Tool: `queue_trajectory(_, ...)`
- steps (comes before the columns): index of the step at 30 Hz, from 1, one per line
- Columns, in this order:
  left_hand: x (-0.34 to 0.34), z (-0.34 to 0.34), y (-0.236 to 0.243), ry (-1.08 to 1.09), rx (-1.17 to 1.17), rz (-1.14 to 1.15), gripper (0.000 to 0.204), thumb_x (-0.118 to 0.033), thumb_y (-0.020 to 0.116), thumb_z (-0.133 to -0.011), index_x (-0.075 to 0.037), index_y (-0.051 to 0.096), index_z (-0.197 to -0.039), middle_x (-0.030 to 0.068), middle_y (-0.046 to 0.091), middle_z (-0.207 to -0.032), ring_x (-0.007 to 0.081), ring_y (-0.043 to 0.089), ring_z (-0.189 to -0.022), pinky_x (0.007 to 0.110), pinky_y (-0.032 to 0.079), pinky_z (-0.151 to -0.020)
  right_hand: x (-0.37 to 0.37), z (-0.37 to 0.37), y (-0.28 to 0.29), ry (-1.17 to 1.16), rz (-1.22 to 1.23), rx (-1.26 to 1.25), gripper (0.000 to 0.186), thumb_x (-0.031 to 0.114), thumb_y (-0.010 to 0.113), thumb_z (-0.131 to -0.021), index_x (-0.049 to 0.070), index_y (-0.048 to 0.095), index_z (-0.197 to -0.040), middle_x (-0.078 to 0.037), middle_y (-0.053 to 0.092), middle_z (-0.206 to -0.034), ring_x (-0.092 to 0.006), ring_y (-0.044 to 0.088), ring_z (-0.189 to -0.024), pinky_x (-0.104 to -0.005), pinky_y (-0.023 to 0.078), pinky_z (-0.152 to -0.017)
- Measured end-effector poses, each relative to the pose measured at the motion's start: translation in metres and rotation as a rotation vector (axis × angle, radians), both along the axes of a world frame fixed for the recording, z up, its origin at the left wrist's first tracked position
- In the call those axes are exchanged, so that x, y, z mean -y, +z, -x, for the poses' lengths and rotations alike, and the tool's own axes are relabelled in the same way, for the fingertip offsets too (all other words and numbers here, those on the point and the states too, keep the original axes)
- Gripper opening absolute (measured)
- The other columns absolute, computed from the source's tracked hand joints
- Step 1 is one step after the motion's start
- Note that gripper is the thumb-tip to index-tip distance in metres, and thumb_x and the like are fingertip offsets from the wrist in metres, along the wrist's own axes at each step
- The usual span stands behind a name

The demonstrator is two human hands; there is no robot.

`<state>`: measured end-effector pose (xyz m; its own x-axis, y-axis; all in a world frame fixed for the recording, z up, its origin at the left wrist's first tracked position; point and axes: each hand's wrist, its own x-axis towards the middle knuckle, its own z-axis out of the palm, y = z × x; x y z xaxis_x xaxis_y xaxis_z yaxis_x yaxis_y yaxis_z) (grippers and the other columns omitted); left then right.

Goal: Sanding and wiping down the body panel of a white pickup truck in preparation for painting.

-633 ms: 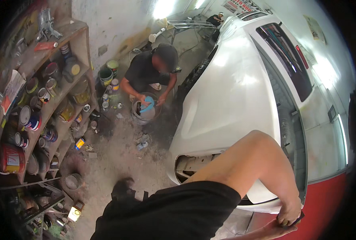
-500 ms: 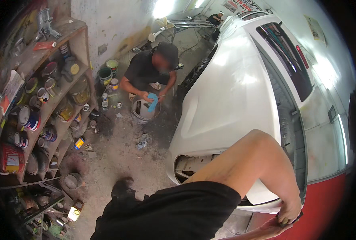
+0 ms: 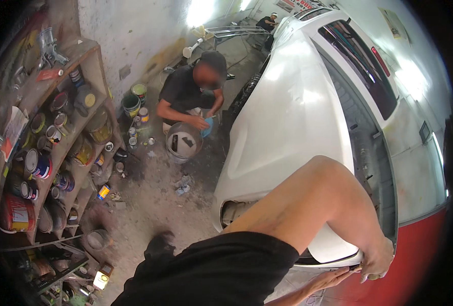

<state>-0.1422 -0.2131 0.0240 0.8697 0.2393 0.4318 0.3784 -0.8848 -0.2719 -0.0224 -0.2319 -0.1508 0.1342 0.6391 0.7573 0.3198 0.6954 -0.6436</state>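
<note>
Here's your left arm [image 3: 313, 204], elbow raised over the white pickup's bedside panel [image 3: 292, 127], and your left hand [image 3: 377, 261] bends down at the panel's rear end, fingers curled; I can't tell whether they pinch anything. Just beside it comes your right hand [image 3: 333, 278], fingers fairly straight and close together, tips by the same end, though their hold is too small to read. To work that edge well, I'd go light and even, with the elbow clear of the panel. From your hands the bedside stretches away up-left, past a crouching co-worker [image 3: 183, 94] at a bucket [image 3: 176, 157].
</note>
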Motion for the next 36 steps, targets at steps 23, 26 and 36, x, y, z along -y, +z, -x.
queue_trajectory(23, 0.008, -0.008, -0.003, 0.131, -0.107, 0.138, 0.036, -0.055, 0.069, -0.075, -0.021, 0.073, -0.087, -0.0026, 0.071, -0.091, 0.0233, 0.065, -0.088, 0.04, 0.05, -0.078, -0.01, -0.016, -0.049, -0.264, 0.044, 0.179, 0.076, 0.052, 0.018, -0.101, -0.009, 0.014, -0.148, -0.032, 0.018, -0.152, -0.0418, 0.022, -0.141, -0.047, 0.024, -0.116)
queue_trajectory(26, -0.003, -0.015, -0.012, 0.212, -0.174, 0.219, 0.032, -0.05, 0.069, -0.077, -0.021, 0.075, -0.085, -0.0036, 0.072, -0.095, 0.0223, 0.066, -0.092, 0.038, 0.05, -0.079, -0.016, -0.017, -0.055, -0.268, 0.081, 0.161, 0.08, 0.055, 0.017, -0.101, -0.009, 0.013, -0.148, -0.032, 0.018, -0.152, -0.0425, 0.021, -0.142, -0.0477, 0.023, -0.116)
queue_trajectory(36, -0.014, -0.015, -0.018, 0.173, -0.118, 0.324, 0.039, -0.048, 0.075, -0.07, -0.023, 0.075, -0.1, -0.0022, 0.072, -0.103, 0.0236, 0.066, -0.1, 0.04, 0.051, -0.081, -0.042, -0.029, -0.056, -0.392, 0.055, 0.171, 0.084, 0.058, 0.017, -0.1, -0.01, 0.012, -0.148, -0.03, 0.009, -0.155, -0.0386, 0.012, -0.145, -0.0445, 0.013, -0.12)
